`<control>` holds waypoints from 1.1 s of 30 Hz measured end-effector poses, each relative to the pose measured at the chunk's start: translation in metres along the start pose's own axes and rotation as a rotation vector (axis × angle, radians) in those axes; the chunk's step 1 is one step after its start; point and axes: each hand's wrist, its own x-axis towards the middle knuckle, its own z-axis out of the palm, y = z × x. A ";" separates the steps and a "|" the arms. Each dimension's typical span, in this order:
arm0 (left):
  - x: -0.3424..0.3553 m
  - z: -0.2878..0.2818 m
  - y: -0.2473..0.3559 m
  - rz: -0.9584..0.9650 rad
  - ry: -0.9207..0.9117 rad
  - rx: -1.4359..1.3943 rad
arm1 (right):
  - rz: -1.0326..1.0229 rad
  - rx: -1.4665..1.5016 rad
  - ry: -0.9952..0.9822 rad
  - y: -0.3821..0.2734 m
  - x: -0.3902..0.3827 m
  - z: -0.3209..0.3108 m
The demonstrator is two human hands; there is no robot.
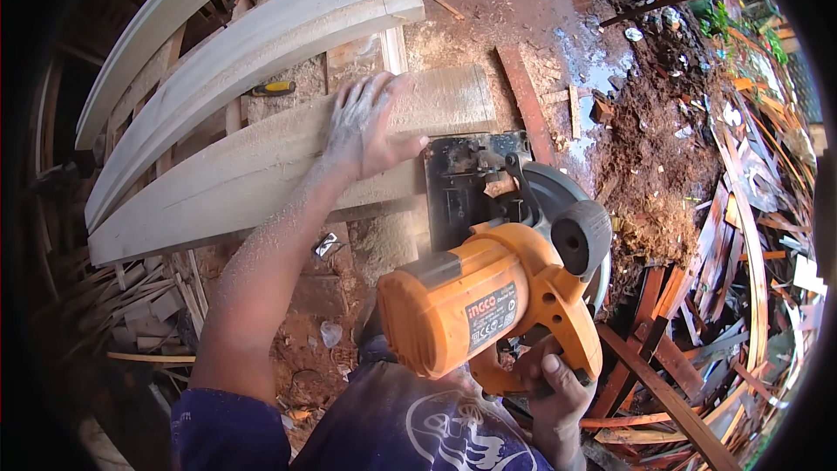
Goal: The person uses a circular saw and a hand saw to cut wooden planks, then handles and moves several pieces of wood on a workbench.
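My left hand (370, 122) presses down on a thick, pale, curved wooden plank (253, 166). Its fingers are spread across the top and reach the far edge, while the thumb points toward the saw. In my right hand (554, 384) is the rear handle of an orange circular saw (453, 310), with the fingers wrapped round it. The saw's black base plate (453, 192) meets the near side of the plank by its right end. Part of the round blade guard (558, 187) shows; the cutting edge is hidden. Sawdust coats my left hand and forearm.
Two more curved planks, a middle one (253, 44) and a farther one (148, 30), lie beyond. A yellow-and-black handled tool (274, 88) rests between planks. Reddish board (526, 96), muddy ground (514, 0) and piled wood offcuts (732, 296) are on the right.
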 end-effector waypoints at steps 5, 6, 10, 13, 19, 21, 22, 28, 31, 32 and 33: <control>-0.002 -0.001 -0.001 0.042 0.006 0.002 | -0.002 -0.096 0.027 0.005 -0.011 -0.013; -0.001 -0.001 0.000 0.038 0.003 -0.001 | 0.002 -0.100 0.028 0.002 -0.010 -0.012; -0.001 0.000 -0.003 0.048 0.017 0.013 | 0.012 -0.017 0.049 -0.003 0.000 -0.006; 0.001 0.000 -0.002 0.033 0.016 0.020 | -0.003 0.033 0.100 0.000 0.005 -0.005; -0.001 -0.001 -0.001 0.035 0.013 -0.003 | -0.018 0.045 0.004 -0.002 0.008 -0.002; -0.001 0.001 -0.001 0.026 0.018 0.019 | -0.015 0.047 0.059 -0.001 0.006 -0.001; -0.001 0.002 -0.002 0.018 0.018 0.028 | -0.014 0.048 0.062 -0.001 0.006 -0.001; 0.000 0.000 -0.001 0.028 0.039 0.006 | -0.046 0.025 0.000 0.001 0.009 -0.004; -0.001 -0.001 0.001 0.027 0.050 0.002 | -0.057 0.013 0.022 0.003 0.010 -0.005; -0.001 0.000 0.001 0.025 0.053 0.007 | -0.062 0.037 0.028 0.004 0.010 -0.004; -0.001 0.001 0.000 0.026 0.053 0.006 | -0.066 0.060 0.034 0.004 0.011 -0.003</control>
